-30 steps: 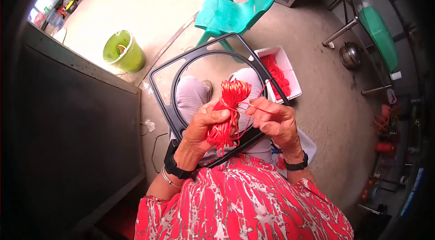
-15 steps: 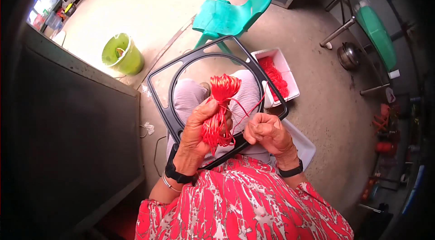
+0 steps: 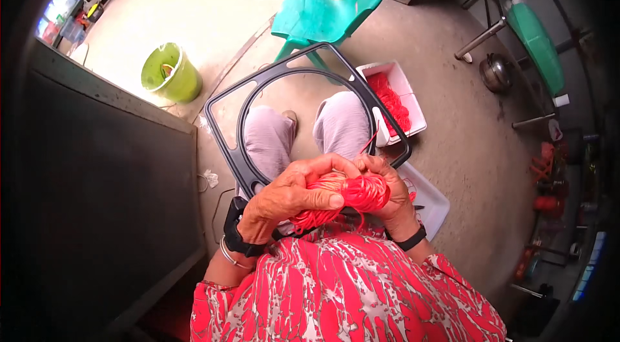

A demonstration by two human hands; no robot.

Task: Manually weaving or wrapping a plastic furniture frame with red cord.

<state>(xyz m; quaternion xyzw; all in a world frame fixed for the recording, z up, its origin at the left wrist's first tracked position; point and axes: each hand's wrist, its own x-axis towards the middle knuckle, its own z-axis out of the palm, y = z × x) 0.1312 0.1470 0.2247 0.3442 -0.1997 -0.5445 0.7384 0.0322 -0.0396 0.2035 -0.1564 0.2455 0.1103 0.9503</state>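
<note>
A bundle of glossy red cord (image 3: 365,193) lies sideways in front of my chest. My left hand (image 3: 290,190) wraps around it, thumb across the front and fingers over the top. At its right end my right hand (image 3: 394,203) is closed, thumb and index finger pinched near the top of the bundle; a thin strand rises from there toward the white box. Exactly what the fingertips pinch is partly hidden. Beneath both hands, a black frame with a round opening (image 3: 371,98) rests over my lap.
To the right stands a white box (image 3: 416,116) holding loose red cord (image 3: 392,100). A white tray (image 3: 436,213) with a dark tool sits below it. Ahead are a green plastic chair (image 3: 310,16) and a lime bucket (image 3: 184,80). A dark panel (image 3: 110,180) stands on the left.
The bundle has turned from upright to sideways and come lower, closer to my chest. My right hand, apart from it before, now meets its end. The view has shifted slightly.
</note>
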